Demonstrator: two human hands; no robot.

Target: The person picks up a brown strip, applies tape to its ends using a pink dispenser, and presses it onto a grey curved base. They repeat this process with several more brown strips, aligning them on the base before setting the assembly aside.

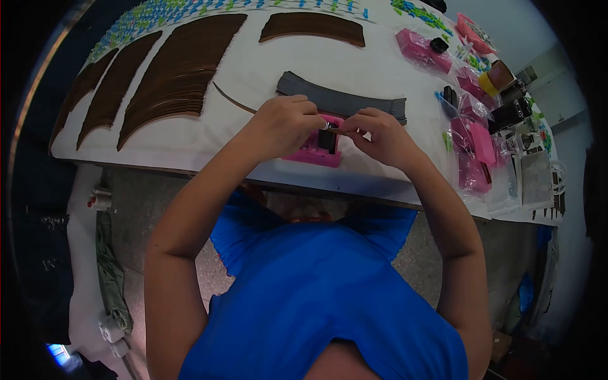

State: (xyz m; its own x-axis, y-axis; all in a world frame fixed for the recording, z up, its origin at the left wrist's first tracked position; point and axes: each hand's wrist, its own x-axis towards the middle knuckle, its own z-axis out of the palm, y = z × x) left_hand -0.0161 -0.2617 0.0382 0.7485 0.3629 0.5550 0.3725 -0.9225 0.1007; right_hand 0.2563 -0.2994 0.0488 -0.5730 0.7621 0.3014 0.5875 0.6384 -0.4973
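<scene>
Both my hands meet over a small pink holder [311, 156] with a black part in it, near the table's front edge. My left hand [286, 125] is closed in a pinch at the holder's left side. A thin brown strip [232, 99] curves out behind it to the upper left. My right hand [381, 137] pinches a narrow brown piece at the holder's right; whether it is the same strip's end is hidden by the fingers. Something small and white shows between the hands. Just behind them lies a fanned stack of dark grey strips [342, 95].
Fanned stacks of brown strips [183, 69] cover the table's left, with another brown stack [312, 29] at the back. Blue and green clips [183, 11] line the far edge. Pink boxes in clear plastic [423, 50] and black items [512, 114] crowd the right side.
</scene>
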